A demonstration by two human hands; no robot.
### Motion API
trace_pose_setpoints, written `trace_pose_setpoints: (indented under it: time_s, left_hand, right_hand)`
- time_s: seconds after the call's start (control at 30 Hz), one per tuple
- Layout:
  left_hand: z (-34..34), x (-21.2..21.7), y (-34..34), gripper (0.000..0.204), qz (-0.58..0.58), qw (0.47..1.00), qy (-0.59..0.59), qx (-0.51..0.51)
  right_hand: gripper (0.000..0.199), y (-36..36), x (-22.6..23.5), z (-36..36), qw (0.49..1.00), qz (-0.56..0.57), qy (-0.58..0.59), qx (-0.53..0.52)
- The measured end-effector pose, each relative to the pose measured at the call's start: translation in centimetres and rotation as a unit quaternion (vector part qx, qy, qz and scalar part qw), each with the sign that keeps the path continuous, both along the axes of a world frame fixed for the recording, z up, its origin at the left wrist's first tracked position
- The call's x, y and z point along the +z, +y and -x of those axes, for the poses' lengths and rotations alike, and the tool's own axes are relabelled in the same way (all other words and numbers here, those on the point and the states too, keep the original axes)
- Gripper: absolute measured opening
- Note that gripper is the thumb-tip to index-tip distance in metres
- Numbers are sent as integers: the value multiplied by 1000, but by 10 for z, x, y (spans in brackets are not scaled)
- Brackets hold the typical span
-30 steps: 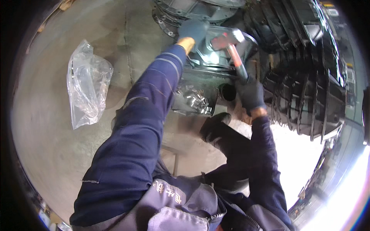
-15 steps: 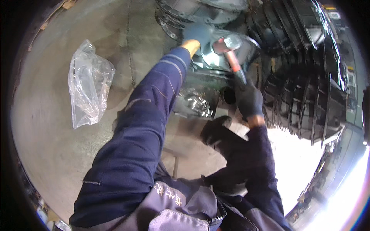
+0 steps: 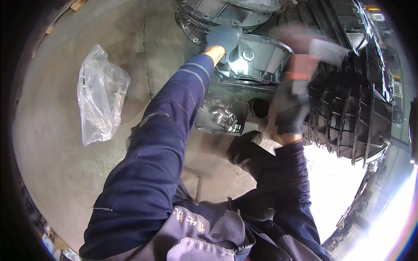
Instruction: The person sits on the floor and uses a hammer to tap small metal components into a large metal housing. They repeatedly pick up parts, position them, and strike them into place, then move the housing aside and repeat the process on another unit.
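My left hand point(image 3: 223, 38), in a grey-blue glove, rests on the rim of a dark round metal housing point(image 3: 261, 58) with a bolt at its centre. My right hand point(image 3: 288, 106), in a dark glove, grips the red handle of a hammer point(image 3: 305, 54). The hammer is raised to the right of the housing and is blurred by motion. A bag of small shiny metal sleeves point(image 3: 222, 116) lies on the floor just below the housing, under my left forearm.
A crumpled clear plastic bag point(image 3: 101, 95) lies on the concrete floor at left. Stacked black ribbed castings point(image 3: 348, 100) fill the right side. More round metal housings point(image 3: 226, 11) stand at the top. My dark shoe point(image 3: 243, 147) is below the sleeves.
The hammer has swung up and to the right, away from the housing it was down on. My left hand stays on the housing's rim.
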State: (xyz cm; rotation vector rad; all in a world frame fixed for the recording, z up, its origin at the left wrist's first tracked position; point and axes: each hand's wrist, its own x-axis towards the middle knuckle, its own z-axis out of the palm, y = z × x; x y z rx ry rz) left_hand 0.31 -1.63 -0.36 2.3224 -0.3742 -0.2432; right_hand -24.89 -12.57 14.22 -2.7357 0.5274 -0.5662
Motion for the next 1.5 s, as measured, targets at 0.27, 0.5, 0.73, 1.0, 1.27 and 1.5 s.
trace_pose_setpoints:
  time_s: [0.27, 0.5, 0.73, 1.0, 1.27, 1.5]
  left_hand:
    - [2, -6, -1, 55, -13, 999, 28, -7]
    - [4, -10, -2, 55, -3, 999, 32, -11]
    - [-5, -11, -1, 56, -13, 998, 58, -7]
    - [14, 32, 12, 57, -63, 996, 49, -27]
    - [28, 76, 46, 61, 3, 999, -41, 10]
    - [28, 33, 53, 58, -63, 997, 26, 46]
  right_hand:
    - [32, -3, -38, 63, 981, -76, 167, -61]
    - [24, -27, 62, 31, 985, 34, -165, -24]
    - [31, -12, -48, 38, 959, 24, 282, -25]
    - [24, 56, -200, 151, 868, -402, 191, -220]
    - [19, 107, -340, 174, 566, -737, 259, -262]
    - [42, 69, -200, 88, 957, -229, 80, -161]
